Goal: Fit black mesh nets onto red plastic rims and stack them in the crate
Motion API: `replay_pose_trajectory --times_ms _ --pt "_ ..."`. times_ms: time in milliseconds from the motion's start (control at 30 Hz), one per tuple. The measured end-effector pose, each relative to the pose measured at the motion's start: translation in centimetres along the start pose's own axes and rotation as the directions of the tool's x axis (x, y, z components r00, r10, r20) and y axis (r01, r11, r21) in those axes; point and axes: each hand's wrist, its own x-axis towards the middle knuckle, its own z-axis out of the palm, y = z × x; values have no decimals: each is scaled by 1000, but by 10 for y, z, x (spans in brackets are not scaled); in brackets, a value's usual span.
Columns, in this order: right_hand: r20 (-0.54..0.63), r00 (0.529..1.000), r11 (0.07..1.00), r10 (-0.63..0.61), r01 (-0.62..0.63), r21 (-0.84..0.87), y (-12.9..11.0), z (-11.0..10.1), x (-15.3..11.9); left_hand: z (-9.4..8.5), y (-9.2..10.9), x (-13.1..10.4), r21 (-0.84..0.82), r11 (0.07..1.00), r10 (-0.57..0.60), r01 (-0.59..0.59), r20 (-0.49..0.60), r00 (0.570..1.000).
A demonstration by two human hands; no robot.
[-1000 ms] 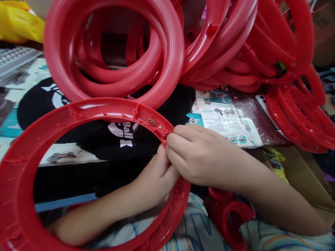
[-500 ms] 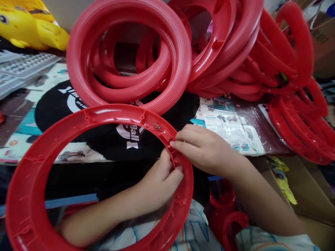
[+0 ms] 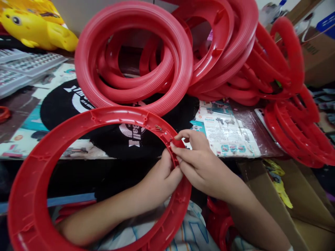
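Note:
A large red plastic ring (image 3: 28, 195), its hollow ribbed side up, tilts across my lap and the table edge. My left hand (image 3: 163, 177) reaches through its opening, fingers closed round the inner rim at the right. On the same part of the ring, my right hand (image 3: 199, 157) bends its fingers over the channel, fingertips pressed by the rim. Whatever those fingertips may pinch is too small to make out. Just beyond them, a small electronic part with thin wires (image 3: 157, 128) lies in the channel.
Ribbed red rings (image 3: 133, 101) stand stacked behind, with more red rings (image 3: 293, 129) piled at right. Black printed fabric (image 3: 57, 108) lies beneath. At left are a yellow toy (image 3: 39, 31) and trays of small parts (image 3: 34, 66). A cardboard box (image 3: 300, 188) stands below right.
My right hand's fingers have shifted, the index finger now raised and bent and other fingertips lower by the rim. My left hand keeps its grip. The whole view has shifted slightly.

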Motion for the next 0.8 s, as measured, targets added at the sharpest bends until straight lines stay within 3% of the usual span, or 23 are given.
replay_pose_trajectory --times_ms 100,200,300,367,400,500,567,700,800 --pt "-76 995 993 59 -51 109 -1 7 -5 0 -2 0 -19 1000 -4 4 2 1000" --pt "-66 996 983 67 -54 175 1 11 -11 0 0 0 -62 998 -7 9 23 1000" --pt "-144 968 941 204 -154 301 3 18 -19 -1 3 -1 -98 995 41 -35 59 997" --pt "-183 903 824 388 -250 509 3 28 -24 -2 2 -3 -140 989 60 -45 106 993" --pt "-140 875 721 464 -282 633 3 33 -25 -4 0 -5 -168 986 47 -22 144 988" --pt "88 848 374 523 -320 870 2 46 -24 -15 -14 -16 -235 963 -72 133 252 965" --pt "165 827 222 538 -328 918 -3 50 -20 -25 -27 -24 -250 939 -174 238 253 952" --pt "145 741 86 655 -264 961 -13 46 -13 -44 -44 -36 -203 928 -286 314 155 946" --pt "74 629 37 774 -162 986 -9 33 -20 -52 -45 -44 -124 949 -288 291 47 957"
